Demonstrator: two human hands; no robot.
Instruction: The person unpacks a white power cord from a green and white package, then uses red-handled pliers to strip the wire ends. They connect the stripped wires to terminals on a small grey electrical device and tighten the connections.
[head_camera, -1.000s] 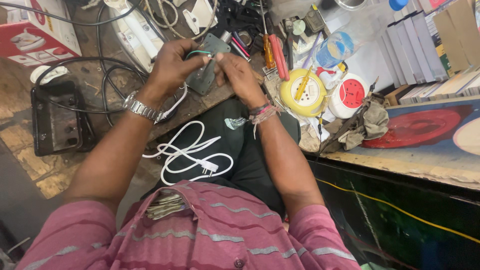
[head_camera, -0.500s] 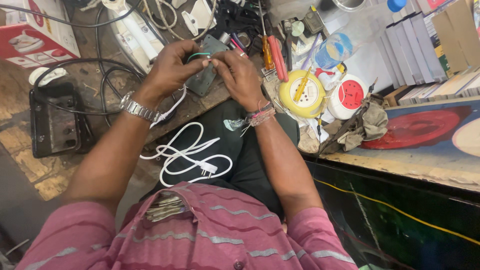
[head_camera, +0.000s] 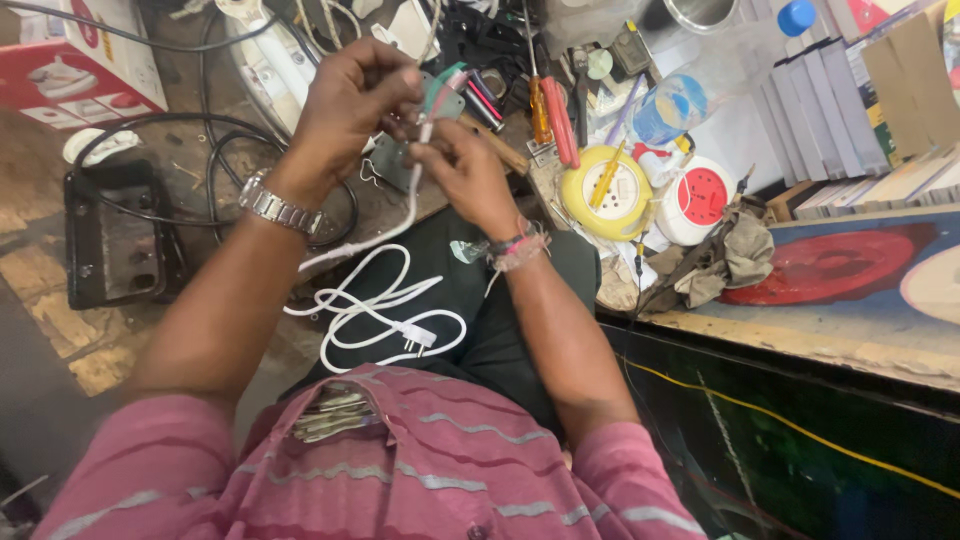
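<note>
A white plastic-sheathed power cord (head_camera: 375, 305) lies coiled on the lap, its end rising to the hands. Above the coil, the left hand (head_camera: 350, 100) pinches its wires and the right hand (head_camera: 465, 170) grips it closed against a small grey metal part (head_camera: 440, 100). A tug from the dangling coil could likely pull the wires loose

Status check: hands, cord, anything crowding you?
Left hand and right hand both gripping the white cord. Plug end loose on lap. Grey part between hands; cluttered bench at right.

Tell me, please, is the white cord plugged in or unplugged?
Unplugged: the cord's plug lies loose on the lap, its prongs bare.
</note>
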